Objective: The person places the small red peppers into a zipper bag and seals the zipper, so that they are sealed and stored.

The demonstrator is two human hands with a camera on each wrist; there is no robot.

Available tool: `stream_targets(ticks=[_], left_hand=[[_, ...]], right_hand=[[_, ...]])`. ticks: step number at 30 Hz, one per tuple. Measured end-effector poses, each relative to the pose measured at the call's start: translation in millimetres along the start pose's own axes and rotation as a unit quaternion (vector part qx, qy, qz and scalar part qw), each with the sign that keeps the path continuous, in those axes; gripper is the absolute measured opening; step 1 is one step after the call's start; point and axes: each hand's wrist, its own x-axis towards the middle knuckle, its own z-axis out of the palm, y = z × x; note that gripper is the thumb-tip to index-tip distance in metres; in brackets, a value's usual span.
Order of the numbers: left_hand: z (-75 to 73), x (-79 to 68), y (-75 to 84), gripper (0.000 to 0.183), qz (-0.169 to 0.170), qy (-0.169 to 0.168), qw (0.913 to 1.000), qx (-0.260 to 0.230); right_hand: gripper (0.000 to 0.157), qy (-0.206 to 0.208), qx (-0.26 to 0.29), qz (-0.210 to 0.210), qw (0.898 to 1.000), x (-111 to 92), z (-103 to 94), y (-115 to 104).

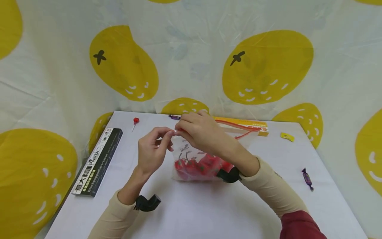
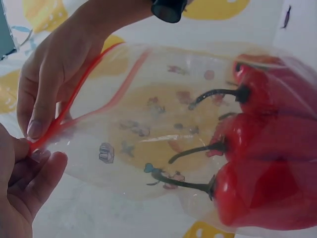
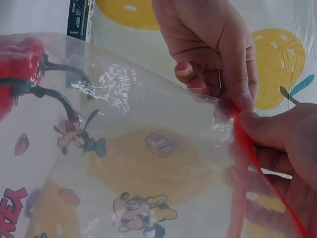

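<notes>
Clear plastic zip bag with cartoon prints and red zip strip (image 1: 191, 156) sits mid-table on white tabletop (image 1: 209, 212), between both hands. Inside: glossy red peppers with dark curved stems (image 2: 267, 163). Film thin, crinkly, shiny. Left hand (image 1: 153, 151) pinching bag's red-strip corner; right hand (image 1: 200, 131) pinching same corner, fingertips meeting. Long black pasta box (image 1: 98, 161) at left.

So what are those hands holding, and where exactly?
Both the left hand and right hand pinch a clear zip bag of red peppers at its red seal strip.
</notes>
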Motion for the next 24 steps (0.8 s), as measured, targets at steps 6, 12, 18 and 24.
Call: stream_targets(ticks=[6,12,18,24], left_hand=[[1.4,2.2,-2.1,0.008,0.018,0.007,0.9993,0.032],[-9.4,3.7,-11.8,0.007,-0.019,0.047,0.9983,0.030],[-20.6,5.9,-22.2,0.012,-0.043,0.040,0.9971,0.049],[-22.2,11.8,-32.1,0.010,-0.043,0.052,0.9962,0.055]], right_hand=[[0.013,-0.026,-0.016,0.008,1.000,-5,-2.5,6],[0.015,-0.051,0.000,0.058,0.997,-38,-18.2,38],[0.016,-0.041,-0.032,0.107,0.993,-82,-35.5,74],[0.016,-0.042,-0.033,0.148,0.988,-113,-49.5,94]])
